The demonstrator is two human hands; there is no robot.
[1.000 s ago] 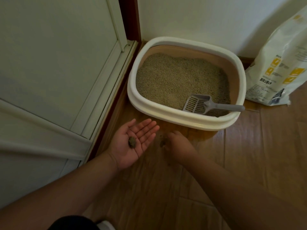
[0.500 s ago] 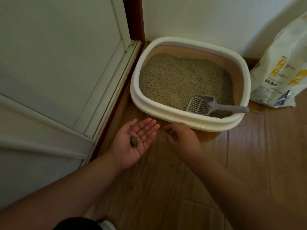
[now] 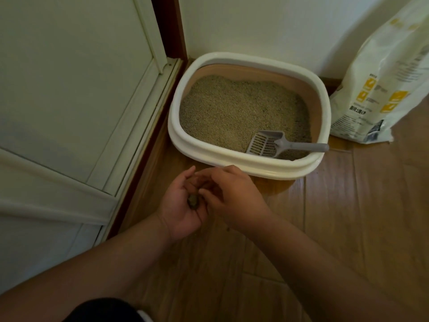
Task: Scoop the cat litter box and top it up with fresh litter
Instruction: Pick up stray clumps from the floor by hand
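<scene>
A cream litter box with tan inner walls stands in the corner, filled with grey-beige litter. A grey slotted scoop lies in its near right part, handle resting on the rim. In front of the box, my left hand is cupped palm-up with a small dark litter clump in it. My right hand lies over the left palm, fingertips beside the clump; whether they pinch anything is hidden.
A white litter bag with yellow labels leans against the wall right of the box. A white folding door and its dark red frame run along the left. Wooden floor spreads to the right and front.
My right hand has moved left from the floor in front of the box onto my left palm. The left hand has curled slightly around the clump.
</scene>
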